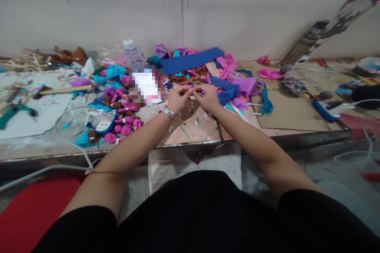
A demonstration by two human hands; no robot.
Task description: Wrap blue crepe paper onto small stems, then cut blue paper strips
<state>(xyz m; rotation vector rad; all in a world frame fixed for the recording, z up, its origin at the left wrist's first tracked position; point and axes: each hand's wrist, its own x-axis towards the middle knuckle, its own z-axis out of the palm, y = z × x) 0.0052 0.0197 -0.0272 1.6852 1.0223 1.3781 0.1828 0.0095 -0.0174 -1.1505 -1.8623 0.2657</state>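
Head cam: both arms reach straight out, left hand [177, 99] and right hand [208, 98] pinched together on a tiny purple scrap [194, 91] over the surface [190, 130]. Paper flowers [124, 120] crowd the left; the near edge is fairly open.

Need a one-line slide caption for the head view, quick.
Both hands, left hand and right hand, pinch a small purple piece together above a table strewn with paper scraps.

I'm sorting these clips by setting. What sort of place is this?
Probably a craft workbench. Heaps of pink, purple and blue crepe paper cover the table, finished pink paper buds lie in a pile, and the left hand and right hand meet over a small piece.
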